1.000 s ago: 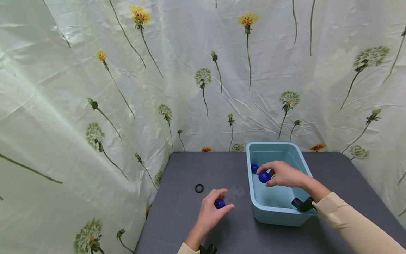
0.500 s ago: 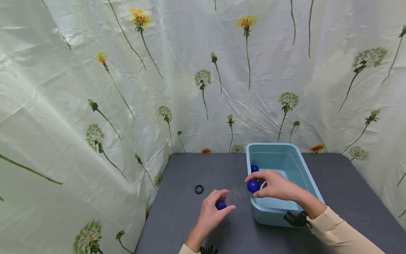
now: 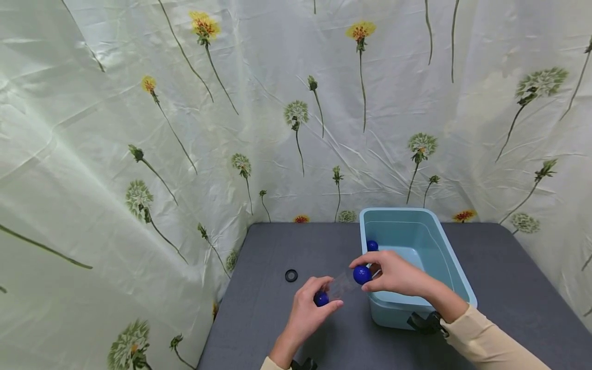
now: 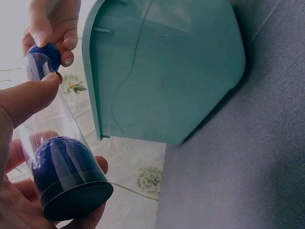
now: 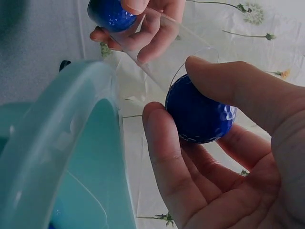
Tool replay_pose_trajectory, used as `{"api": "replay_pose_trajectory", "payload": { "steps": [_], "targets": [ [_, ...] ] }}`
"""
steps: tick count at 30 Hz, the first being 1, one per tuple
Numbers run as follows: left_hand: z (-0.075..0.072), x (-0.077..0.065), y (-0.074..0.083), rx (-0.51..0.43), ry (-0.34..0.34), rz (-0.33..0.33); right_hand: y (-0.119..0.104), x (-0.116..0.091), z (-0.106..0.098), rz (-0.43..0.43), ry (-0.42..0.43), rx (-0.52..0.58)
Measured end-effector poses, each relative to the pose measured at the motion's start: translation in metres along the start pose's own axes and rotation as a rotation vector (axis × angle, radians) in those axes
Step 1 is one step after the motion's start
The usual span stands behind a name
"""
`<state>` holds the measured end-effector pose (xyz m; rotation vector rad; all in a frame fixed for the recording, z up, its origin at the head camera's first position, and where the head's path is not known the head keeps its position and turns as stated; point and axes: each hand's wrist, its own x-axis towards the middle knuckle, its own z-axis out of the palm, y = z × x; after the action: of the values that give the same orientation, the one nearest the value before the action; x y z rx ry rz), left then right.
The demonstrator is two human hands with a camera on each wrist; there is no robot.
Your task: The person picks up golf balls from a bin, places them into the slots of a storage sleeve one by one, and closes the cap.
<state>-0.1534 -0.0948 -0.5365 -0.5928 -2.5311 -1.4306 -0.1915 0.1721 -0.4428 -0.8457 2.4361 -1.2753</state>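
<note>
My left hand (image 3: 309, 303) grips a clear plastic tube (image 4: 66, 117) with a black cap on its lower end. Inside, against that cap, lies one blue golf ball (image 4: 62, 160). A second blue golf ball (image 5: 198, 112) is pinched between the thumb and fingers of my right hand (image 3: 393, 272). In the right wrist view this ball is right at the tube's open rim. The tube tilts, its open end toward the right hand. A light blue plastic bin (image 3: 407, 303) stands below and beside the right hand, with another blue golf ball (image 3: 372, 245) in it.
A black ring-shaped cap (image 3: 291, 276) lies on the grey table (image 3: 268, 318), left of the hands. The bin's near rim is under my right forearm. Behind the table hangs a flower-printed curtain (image 3: 324, 103).
My right hand has carried its golf ball left and slightly down, from over the bin to the open end of the tube. The left hand has stayed nearly still.
</note>
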Motion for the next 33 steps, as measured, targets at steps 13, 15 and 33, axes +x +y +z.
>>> {"api": "replay_pose_trajectory", "payload": {
  "steps": [13, 15, 33],
  "targets": [
    [-0.001, -0.002, 0.002, 0.028, 0.009, 0.032, 0.001, 0.003, 0.007, -0.031, -0.017, -0.036],
    [-0.001, -0.003, 0.002, 0.032, 0.013, 0.039, 0.001, 0.004, 0.009, -0.029, -0.018, -0.040],
    [0.001, -0.004, -0.005, 0.024, 0.020, 0.011, -0.002, 0.007, 0.011, -0.051, -0.028, -0.013]
  ]
}}
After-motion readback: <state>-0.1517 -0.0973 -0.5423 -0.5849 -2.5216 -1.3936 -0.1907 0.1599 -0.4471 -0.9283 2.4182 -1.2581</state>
